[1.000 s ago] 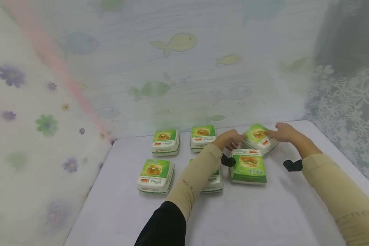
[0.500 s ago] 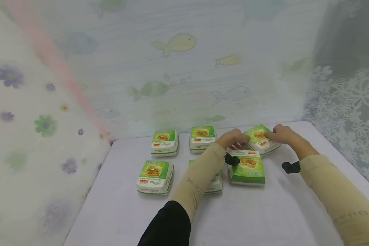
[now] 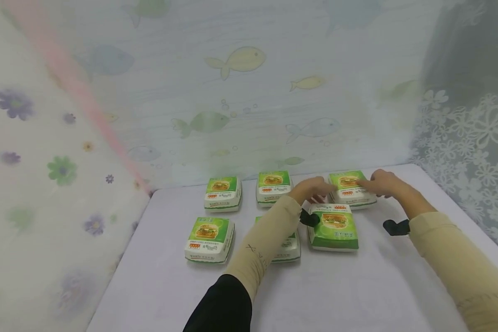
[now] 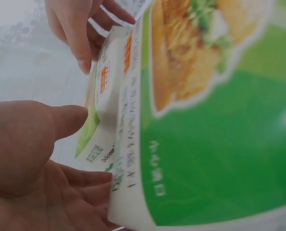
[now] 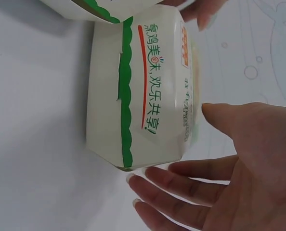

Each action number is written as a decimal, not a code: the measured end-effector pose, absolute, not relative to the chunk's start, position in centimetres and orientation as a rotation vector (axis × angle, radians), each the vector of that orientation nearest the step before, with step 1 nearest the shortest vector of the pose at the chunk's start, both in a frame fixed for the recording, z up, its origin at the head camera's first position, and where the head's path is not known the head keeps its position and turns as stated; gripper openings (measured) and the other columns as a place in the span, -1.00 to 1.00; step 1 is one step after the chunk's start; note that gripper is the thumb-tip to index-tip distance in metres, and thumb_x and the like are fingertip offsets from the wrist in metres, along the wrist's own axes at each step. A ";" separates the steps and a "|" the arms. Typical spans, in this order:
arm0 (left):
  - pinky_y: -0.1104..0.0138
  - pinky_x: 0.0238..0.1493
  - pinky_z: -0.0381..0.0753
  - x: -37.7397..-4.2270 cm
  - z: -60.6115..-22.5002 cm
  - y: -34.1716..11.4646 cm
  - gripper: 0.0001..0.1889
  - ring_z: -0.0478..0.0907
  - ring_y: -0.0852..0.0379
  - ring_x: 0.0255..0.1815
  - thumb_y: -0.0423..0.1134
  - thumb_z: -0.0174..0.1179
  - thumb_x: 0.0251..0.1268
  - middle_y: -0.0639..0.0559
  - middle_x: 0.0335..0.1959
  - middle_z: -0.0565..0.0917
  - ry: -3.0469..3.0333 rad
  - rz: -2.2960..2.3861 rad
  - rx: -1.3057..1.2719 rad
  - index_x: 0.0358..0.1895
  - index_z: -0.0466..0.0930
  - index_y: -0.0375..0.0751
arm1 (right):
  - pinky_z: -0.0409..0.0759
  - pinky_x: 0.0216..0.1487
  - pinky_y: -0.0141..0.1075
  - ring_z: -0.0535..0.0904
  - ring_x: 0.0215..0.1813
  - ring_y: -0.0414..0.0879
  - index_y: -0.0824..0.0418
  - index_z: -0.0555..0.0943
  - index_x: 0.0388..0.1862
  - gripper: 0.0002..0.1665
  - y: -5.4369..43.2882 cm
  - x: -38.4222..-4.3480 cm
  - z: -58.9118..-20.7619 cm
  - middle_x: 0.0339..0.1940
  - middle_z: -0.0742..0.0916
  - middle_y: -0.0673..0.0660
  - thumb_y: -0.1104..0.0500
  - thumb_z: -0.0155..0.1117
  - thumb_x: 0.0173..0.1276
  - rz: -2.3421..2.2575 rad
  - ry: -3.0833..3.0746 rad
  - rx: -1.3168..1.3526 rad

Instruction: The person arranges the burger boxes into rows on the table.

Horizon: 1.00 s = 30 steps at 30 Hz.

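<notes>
A green-and-white burger box (image 3: 352, 191) stands at the back right of the white table, square to the back edge. My left hand (image 3: 315, 188) holds its left side, thumb at the top edge and fingers down the side. On the opposite side my right hand (image 3: 385, 183) holds it too; the right wrist view shows the thumb (image 5: 217, 115) at the top edge and fingertips by the lower corner. Just in front lies a second burger box (image 3: 335, 226), turned the other way round, its green edge toward me. It fills much of the left wrist view.
Back left and back middle stand two more burger boxes, one (image 3: 222, 193) beside the other (image 3: 274, 188). Another box (image 3: 209, 240) is at the front left. My left sleeve (image 3: 265, 244) partly covers the front middle box (image 3: 289, 252). A fish-patterned curtain (image 3: 249, 101) hangs behind the table.
The back right burger box, askew one second ago, has been turned straight between my hands. My left hand has shifted slightly right; the other boxes have stayed in place.
</notes>
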<state>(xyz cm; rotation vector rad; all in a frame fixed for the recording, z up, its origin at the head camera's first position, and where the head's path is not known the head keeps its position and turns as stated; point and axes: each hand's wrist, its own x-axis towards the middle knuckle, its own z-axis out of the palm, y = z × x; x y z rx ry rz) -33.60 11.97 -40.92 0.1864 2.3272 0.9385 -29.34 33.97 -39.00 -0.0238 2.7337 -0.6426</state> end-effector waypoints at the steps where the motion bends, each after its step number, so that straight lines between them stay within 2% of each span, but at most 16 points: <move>1: 0.14 0.04 0.68 -33.6 -40.9 12.0 -0.45 0.68 0.01 -0.06 0.12 0.13 0.53 -0.07 0.03 0.67 2.329 0.894 0.199 0.33 0.47 -0.22 | 0.70 -0.05 0.10 0.62 -0.06 0.36 0.74 0.39 0.09 -0.24 34.1 -29.3 -39.0 -0.16 0.64 0.50 -0.08 -0.04 0.62 -0.645 2.728 -0.034; 7: 0.15 0.10 0.64 -33.6 -40.8 12.0 -0.53 0.65 0.05 -0.03 0.11 0.11 0.53 -0.01 -0.03 0.68 2.331 0.805 0.235 0.21 0.58 -0.20 | 0.74 -0.12 0.00 0.66 -0.09 0.29 0.79 0.32 0.18 -0.25 34.0 -28.9 -39.0 -0.10 0.63 0.52 -0.01 -0.04 0.63 -0.701 2.690 -0.046; 11: 0.13 0.14 0.62 -33.3 -40.8 11.8 -0.58 0.68 0.02 -0.03 0.02 0.10 0.57 -0.05 -0.02 0.67 2.322 0.905 0.201 0.20 0.57 -0.25 | 0.75 -0.13 -0.03 0.69 -0.13 0.25 0.79 0.32 0.18 -0.26 33.5 -28.5 -39.1 -0.11 0.63 0.52 0.00 -0.02 0.62 -0.732 2.683 -0.046; 15: 0.10 0.20 0.61 -32.9 -40.7 11.7 -0.61 0.67 -0.08 0.09 -0.12 0.10 0.58 -0.12 0.01 0.63 2.250 1.082 0.189 0.22 0.53 -0.36 | 0.76 -0.13 -0.02 0.69 -0.13 0.27 0.79 0.34 0.16 -0.27 33.3 -28.4 -39.0 -0.11 0.64 0.52 0.01 -0.02 0.62 -0.737 2.687 -0.046; 22: 0.12 0.09 0.69 -32.3 -40.6 11.5 -0.65 0.71 -0.15 0.00 -0.25 0.04 0.57 -0.19 -0.09 0.60 2.250 1.240 0.197 0.19 0.49 -0.48 | 0.74 -0.07 0.01 0.67 -0.05 0.32 0.77 0.35 0.19 -0.27 33.1 -28.6 -38.5 -0.03 0.63 0.56 0.00 0.02 0.60 -0.754 2.684 -0.017; 25: 0.11 0.08 0.70 -32.2 -40.5 11.2 -0.61 0.72 -0.18 -0.01 -0.27 0.02 0.57 -0.25 0.01 0.59 2.246 1.267 0.208 0.25 0.45 -0.51 | 0.74 -0.06 0.02 0.67 -0.04 0.34 0.77 0.35 0.19 -0.27 32.8 -28.7 -38.4 -0.02 0.62 0.56 0.00 0.02 0.61 -0.764 2.687 -0.011; 28: 0.11 0.10 0.70 -32.3 -40.4 10.9 -0.52 0.71 -0.20 0.01 -0.29 0.01 0.55 -0.34 0.19 0.52 2.214 1.321 0.209 0.38 0.31 -0.54 | 0.74 -0.06 0.02 0.66 -0.03 0.34 0.76 0.36 0.19 -0.27 32.5 -28.8 -38.3 -0.03 0.63 0.55 0.00 0.02 0.62 -0.782 2.706 -0.011; 30: 0.12 0.10 0.70 -32.5 -40.4 10.6 -0.46 0.71 -0.21 0.02 -0.31 0.00 0.56 -0.37 0.24 0.47 2.189 1.361 0.211 0.45 0.21 -0.56 | 0.74 -0.06 0.02 0.65 -0.03 0.35 0.76 0.37 0.19 -0.27 32.2 -28.8 -38.3 -0.05 0.63 0.54 -0.01 0.01 0.62 -0.803 2.723 -0.013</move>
